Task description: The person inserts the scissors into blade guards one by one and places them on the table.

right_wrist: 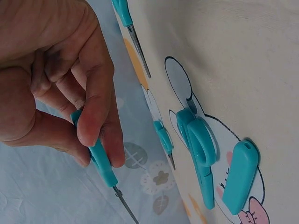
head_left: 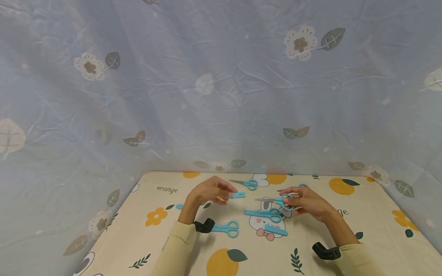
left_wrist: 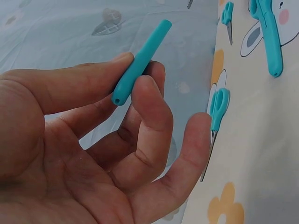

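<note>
My left hand (head_left: 214,190) pinches a small blue scissors cover (head_left: 238,195) between thumb and fingers; in the left wrist view the cover (left_wrist: 142,63) tilts upward, with a small hole at its near end. Facing it, my right hand (head_left: 309,205) grips a pair of blue-handled scissors (head_left: 279,201) by the handles. Their bare blades point left toward the cover, with a gap between the two. Below the hands, sheathed scissors (head_left: 264,214) lie beside a loose blue cover (head_left: 275,230). In the right wrist view the handle of the held scissors (right_wrist: 103,163) is partly hidden by fingers.
Unsheathed scissors (head_left: 251,185) lie at the back of the patterned tablecloth (head_left: 138,234). Another pair (head_left: 303,185) is mostly hidden behind my right hand. Sheathed scissors (head_left: 229,229) lie beside my left wrist, and a blue end (head_left: 179,206) shows past that forearm. A curtain (head_left: 221,96) hangs behind.
</note>
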Demonstrator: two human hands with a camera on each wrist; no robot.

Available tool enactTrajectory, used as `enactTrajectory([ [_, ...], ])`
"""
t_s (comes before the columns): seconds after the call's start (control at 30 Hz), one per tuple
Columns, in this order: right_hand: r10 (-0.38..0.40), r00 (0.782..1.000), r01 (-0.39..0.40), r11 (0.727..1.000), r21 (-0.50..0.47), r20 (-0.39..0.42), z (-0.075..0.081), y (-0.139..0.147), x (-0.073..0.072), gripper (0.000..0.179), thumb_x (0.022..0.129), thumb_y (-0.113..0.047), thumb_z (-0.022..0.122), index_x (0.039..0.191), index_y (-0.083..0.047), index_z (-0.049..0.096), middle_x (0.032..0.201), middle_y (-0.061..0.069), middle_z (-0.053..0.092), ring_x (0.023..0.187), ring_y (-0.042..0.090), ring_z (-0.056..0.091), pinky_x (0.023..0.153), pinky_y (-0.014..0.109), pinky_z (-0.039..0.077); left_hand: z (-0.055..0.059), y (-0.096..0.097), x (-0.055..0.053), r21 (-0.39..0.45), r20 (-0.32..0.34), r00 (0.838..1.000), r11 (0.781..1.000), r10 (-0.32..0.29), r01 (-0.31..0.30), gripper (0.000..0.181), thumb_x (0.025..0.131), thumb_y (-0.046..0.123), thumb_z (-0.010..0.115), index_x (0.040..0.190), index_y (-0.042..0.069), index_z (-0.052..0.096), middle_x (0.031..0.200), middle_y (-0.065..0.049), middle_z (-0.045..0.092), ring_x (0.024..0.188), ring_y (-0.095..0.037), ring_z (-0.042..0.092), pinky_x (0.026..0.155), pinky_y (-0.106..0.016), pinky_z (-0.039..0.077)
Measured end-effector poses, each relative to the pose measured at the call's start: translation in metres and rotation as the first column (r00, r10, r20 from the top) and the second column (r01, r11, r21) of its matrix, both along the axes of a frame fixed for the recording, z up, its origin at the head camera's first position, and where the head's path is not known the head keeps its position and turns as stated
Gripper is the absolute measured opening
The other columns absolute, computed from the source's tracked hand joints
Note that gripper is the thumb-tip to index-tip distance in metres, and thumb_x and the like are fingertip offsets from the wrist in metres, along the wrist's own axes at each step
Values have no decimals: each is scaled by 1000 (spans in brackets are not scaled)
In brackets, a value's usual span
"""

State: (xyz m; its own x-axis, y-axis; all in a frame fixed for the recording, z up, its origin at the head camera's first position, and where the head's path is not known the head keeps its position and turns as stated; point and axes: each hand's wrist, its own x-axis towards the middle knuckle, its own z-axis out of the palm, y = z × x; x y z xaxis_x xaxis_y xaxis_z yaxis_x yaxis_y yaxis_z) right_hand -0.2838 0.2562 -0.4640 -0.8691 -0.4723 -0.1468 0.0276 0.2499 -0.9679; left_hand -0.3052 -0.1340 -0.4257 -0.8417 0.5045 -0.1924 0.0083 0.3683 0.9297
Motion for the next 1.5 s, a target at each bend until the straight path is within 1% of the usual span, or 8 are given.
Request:
enactTrajectory([
  [0.23, -2, 1000, 2, 1000, -13, 14, -2, 0, 1, 54, 106, -25, 71, 147, 6, 55, 97, 0, 78, 91, 13, 72, 70, 29, 62, -3, 2, 0, -5, 12, 1000, 1000, -2, 2, 23, 98, 3, 71, 119, 3, 80, 102, -2, 74, 88, -18, 64, 87, -42, 66],
  [0.47, -2, 1000, 2, 1000, -5, 3, -2, 1, 1, 57, 106, -25, 70, 149, 8, 52, 98, 2, 77, 91, 13, 72, 69, 29, 61, -1, 3, 0, -6, 11, 1000, 1000, -17, 17, 23, 99, 5, 72, 120, 2, 80, 104, -2, 75, 89, -18, 65, 87, -41, 66],
  [0.63, 9, 1000, -9, 1000, 3, 3, -2, 1, 1, 59, 107, -26, 70, 150, 9, 50, 100, 2, 77, 92, 13, 71, 70, 30, 61, -3, 1, 0, -16, 8, 1000, 1000, -8, 8, 22, 99, 5, 72, 120, 2, 80, 105, -3, 75, 89, -18, 65, 87, -41, 66],
  [0.8, 6, 1000, -6, 1000, 17, 6, -2, 10, 6, 59, 107, -26, 68, 151, 9, 49, 101, 0, 76, 94, 13, 70, 71, 31, 61, -5, 2, 1, -22, 12, 1000, 1000, -13, 14, 22, 100, 6, 72, 120, 3, 80, 107, -3, 76, 90, -18, 66, 87, -42, 66],
  [0.97, 4, 1000, -4, 1000, 12, 2, -1, 17, 8, 60, 108, -25, 68, 152, 10, 47, 101, 0, 77, 94, 13, 71, 71, 31, 61, -3, 3, 2, -19, 7, 1000, 1000, -17, 17, 22, 99, 6, 72, 120, 2, 80, 108, -4, 76, 90, -19, 67, 87, -42, 67],
  [1.1, 11, 1000, -11, 1000, 19, -8, 3, 16, 5, 60, 108, -25, 67, 153, 10, 46, 102, 1, 77, 96, 14, 71, 72, 31, 62, -1, 2, 3, -24, 5, 1000, 999, -22, 22, 23, 100, 5, 71, 121, 2, 79, 109, -4, 76, 92, -20, 69, 87, -42, 67],
  [1.3, 22, 999, -21, 1000, 22, -38, 12, 6, -3, 55, 107, -26, 69, 148, 6, 53, 103, 3, 76, 96, 17, 70, 74, 33, 62, 2, 2, 2, -20, -1, 1000, 999, -27, 27, 24, 101, 4, 69, 122, 3, 79, 113, -6, 77, 95, -23, 70, 88, -43, 66],
  [1.5, 24, 1000, -24, 1000, 14, -18, 10, -1, -3, 52, 107, -26, 69, 147, 5, 56, 101, 1, 76, 95, 15, 71, 75, 33, 63, 1, 2, 2, -11, 11, 1000, 1000, -23, 24, 23, 101, 5, 70, 122, 3, 79, 113, -6, 78, 93, -22, 70, 89, -43, 66],
])
